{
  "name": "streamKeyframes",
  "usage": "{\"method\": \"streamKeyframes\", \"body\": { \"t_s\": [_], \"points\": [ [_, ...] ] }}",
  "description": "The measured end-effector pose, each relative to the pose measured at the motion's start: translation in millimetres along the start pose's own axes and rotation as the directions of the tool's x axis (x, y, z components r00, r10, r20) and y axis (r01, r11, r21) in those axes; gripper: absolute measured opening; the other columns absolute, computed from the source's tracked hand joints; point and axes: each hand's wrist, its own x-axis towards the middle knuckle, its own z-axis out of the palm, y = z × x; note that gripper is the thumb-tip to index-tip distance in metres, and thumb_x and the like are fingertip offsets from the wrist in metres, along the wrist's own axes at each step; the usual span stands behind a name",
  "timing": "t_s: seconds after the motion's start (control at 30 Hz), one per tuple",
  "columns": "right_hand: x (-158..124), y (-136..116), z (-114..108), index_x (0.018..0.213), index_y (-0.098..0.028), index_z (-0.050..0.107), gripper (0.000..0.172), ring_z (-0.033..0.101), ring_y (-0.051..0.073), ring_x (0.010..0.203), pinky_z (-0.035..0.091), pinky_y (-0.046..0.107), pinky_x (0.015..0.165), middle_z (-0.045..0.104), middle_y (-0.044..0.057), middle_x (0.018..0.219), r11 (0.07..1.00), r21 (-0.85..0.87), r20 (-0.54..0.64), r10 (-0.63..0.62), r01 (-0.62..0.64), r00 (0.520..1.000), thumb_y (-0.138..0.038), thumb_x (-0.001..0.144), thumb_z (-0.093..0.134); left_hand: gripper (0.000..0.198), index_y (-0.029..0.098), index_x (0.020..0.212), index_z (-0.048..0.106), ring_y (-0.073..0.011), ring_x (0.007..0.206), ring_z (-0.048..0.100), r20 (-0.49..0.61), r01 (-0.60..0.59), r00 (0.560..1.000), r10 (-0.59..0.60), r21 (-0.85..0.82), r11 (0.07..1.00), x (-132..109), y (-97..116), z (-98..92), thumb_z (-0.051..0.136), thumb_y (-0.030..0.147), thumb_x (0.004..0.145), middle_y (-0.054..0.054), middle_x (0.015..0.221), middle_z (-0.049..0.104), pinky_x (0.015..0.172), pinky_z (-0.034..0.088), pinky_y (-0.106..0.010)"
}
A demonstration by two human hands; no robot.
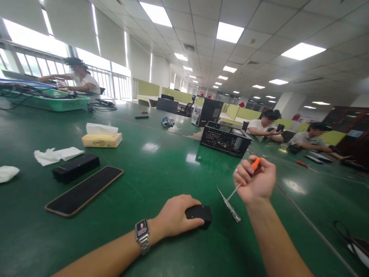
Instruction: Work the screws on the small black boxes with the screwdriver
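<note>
My left hand (180, 215) is closed around a small black box-shaped block (205, 215) on the green tabletop, fingers over its far side and thumb on the near side. A watch (142, 232) is on the left wrist. My right hand (256, 179), raised above the table, grips a screwdriver (256, 164) by its orange and dark handle. The screwdriver's thin shaft slants down to the left, and its end meets a narrow metal strip (230, 206). Whether the strip lies on the table or hangs from the tip, I cannot tell.
To the left are a phone-shaped dark slab (85, 190), a longer black box (76, 167), tissues (59, 154) and a tissue pack (102, 139). Ahead stands an opened computer case (225, 140). A green basket (57, 104) holds cables. Another screwdriver (303, 164) lies right. Several people sit around.
</note>
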Motion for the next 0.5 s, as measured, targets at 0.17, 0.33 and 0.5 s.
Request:
{"method": "streamKeyframes", "body": {
  "t_s": [0.17,0.33,0.5],
  "points": [
    [-17.9,53.2,26.7,0.058,-0.022,0.043,0.041,0.013,0.005,0.031,0.016,0.013,0.027,0.026,-0.011,0.039,0.996,0.003,0.155,0.089,-0.090,0.984,-0.052,0.086,0.047,0.042,0.026,0.113,0.065,-0.0225,0.092,0.062,0.006,-0.021,1.000,0.021,0.011,1.000,-7.5,0.5,-0.6,0.064,0.051,0.079,-0.003,0.101,0.068,0.077,0.047,-0.028],
    [-21.8,63.8,17.3,0.058,-0.021,0.045,0.042,0.013,0.004,0.033,0.018,0.013,0.028,0.025,-0.011,0.040,0.995,-0.039,0.232,0.094,-0.088,0.968,-0.051,0.087,0.046,0.045,0.025,0.114,0.065,-0.0226,0.092,0.062,0.015,-0.030,0.999,0.030,0.007,1.000,-6.1,-1.8,1.0,0.063,0.054,0.079,-0.004,0.101,0.068,0.077,0.047,-0.028],
    [-22.7,61.6,14.1,0.057,-0.021,0.046,0.041,0.012,0.005,0.033,0.018,0.013,0.029,0.024,-0.010,0.040,0.993,-0.037,0.248,0.119,-0.114,0.961,-0.048,0.087,0.046,0.046,0.025,0.116,0.064,-0.0226,0.092,0.062,0.006,-0.037,0.999,0.037,-0.004,0.999,-6.5,-3.4,1.4,0.060,0.057,0.082,-0.005,0.100,0.067,0.079,0.047,-0.029]
  ]
}}
